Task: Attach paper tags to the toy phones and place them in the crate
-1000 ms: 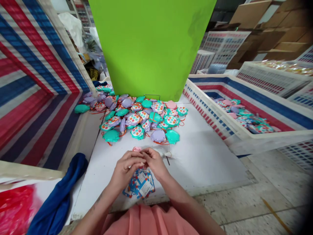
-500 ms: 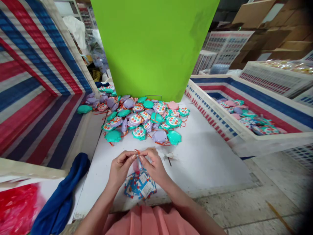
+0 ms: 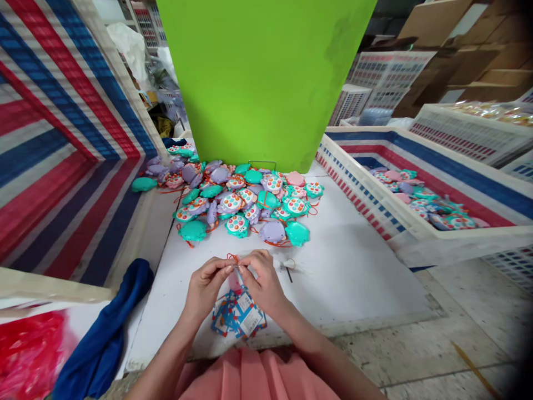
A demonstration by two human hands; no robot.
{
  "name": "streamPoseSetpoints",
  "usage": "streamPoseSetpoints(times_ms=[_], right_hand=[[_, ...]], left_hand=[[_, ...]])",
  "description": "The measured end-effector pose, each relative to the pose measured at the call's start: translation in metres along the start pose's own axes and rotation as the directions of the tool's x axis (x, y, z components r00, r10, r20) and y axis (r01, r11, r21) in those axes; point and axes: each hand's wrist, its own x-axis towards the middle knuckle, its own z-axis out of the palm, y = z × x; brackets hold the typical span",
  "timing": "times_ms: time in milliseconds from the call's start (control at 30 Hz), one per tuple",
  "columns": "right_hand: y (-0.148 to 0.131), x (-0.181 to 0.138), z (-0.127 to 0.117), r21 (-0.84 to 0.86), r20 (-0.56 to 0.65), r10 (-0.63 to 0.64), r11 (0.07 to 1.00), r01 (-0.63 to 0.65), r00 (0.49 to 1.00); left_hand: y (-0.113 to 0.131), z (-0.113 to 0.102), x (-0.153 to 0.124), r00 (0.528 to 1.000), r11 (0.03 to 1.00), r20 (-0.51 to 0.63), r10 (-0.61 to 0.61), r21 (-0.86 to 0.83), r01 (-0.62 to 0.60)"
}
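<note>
My left hand (image 3: 207,282) and my right hand (image 3: 263,282) meet above the table, fingertips pinched close together. Between them a loop of orange cord (image 3: 232,256) sticks up, and both hands grip at its base. Below the fingertips shows a pinkish thing (image 3: 235,283), partly hidden, its kind unclear. Under the hands lies a loose pile of blue and white printed cards (image 3: 241,316), some with barcodes. Beyond my hands is a heap of small turtle-like toys (image 3: 272,232) in green, purple and pink, many with coloured dots and orange cords.
A green panel (image 3: 266,83) stands behind the heap. On the right, a white crate (image 3: 395,236) with striped lining holds more toys; a striped-lined crate (image 3: 54,280) leans left. Blue cloth (image 3: 112,333) and red plastic (image 3: 33,355) lie front left. A small dark stick (image 3: 288,274) lies right of my hands.
My hands stay nearly in place, with fingertips shifting slightly around the cord. The piles and crates have not moved.
</note>
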Motion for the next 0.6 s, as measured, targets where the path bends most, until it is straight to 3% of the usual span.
streamPoseSetpoints(times_ms=[300,600], right_hand=[[0.0004,-0.0020,0.0030,0.016,-0.013,0.003,1.000,-0.003,1.000],[0.0000,-0.0092,0.0066,0.127,-0.073,0.031,0.992,-0.021,0.997]], left_hand=[[0.0019,0.0052,-0.0002,0.991,0.984,-0.008,-0.134,-0.115,0.133],[0.0055,0.0027,0.0011,0.999,0.998,0.032,-0.043,0.056,0.041]])
